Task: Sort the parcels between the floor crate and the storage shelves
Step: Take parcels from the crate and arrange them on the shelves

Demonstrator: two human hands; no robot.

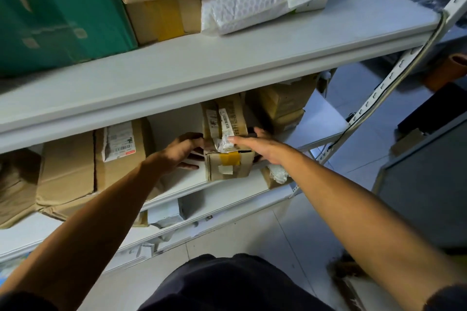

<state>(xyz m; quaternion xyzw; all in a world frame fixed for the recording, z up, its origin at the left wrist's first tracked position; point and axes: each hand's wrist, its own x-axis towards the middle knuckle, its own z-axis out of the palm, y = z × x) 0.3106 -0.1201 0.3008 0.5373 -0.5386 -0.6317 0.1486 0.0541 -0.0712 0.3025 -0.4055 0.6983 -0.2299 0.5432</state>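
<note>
— The fingers (pixel 194 137) of the left hand (pixel 180 153) curl round the left side of the taped parcel (pixel 228 156); the right hand (pixel 257 145) lies across its top right, fingers fairly straight, pressing.

— Where does the parcel sit?

— On the middle shelf (pixel 192 184), at its front edge, squarely between both hands, neither nearer.

— And its lie?

— Long axis appears to run front to back, its taped end facing the person. A smaller labelled box (pixel 225 118) seems to rest on it.
</note>
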